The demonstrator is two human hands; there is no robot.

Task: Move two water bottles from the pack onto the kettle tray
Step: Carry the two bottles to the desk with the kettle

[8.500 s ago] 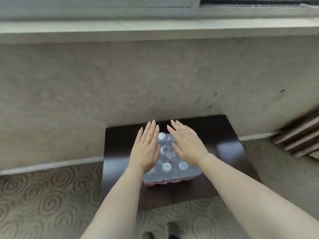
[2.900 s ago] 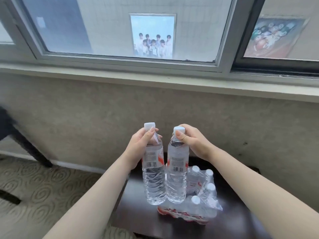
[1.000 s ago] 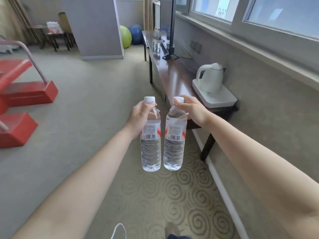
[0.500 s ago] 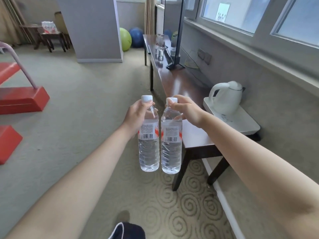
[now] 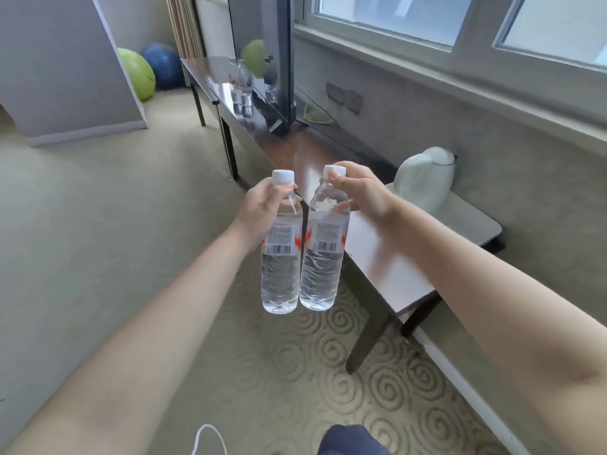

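Clear plastic: two water bottles hang upright and side by side in the air, in front of the near end of the counter (image 5: 371, 254). My left hand (image 5: 259, 211) has its grip closed around the neck of the left bottle (image 5: 281, 257), just under the white cap. My right hand (image 5: 361, 192) has its grip closed on the neck and cap of the right bottle (image 5: 323, 254). The bottles stand just beside each other, their bases above the patterned carpet (image 5: 328, 372), not resting on anything. Both show white labels with barcodes and red marks. To the right, on the counter's near end, the white kettle tray (image 5: 469, 221) carries a white kettle (image 5: 423, 178), well apart from the bottles. Farther along the counter stand a dark flat screen (image 5: 262, 57) and more bottles (image 5: 243, 90)
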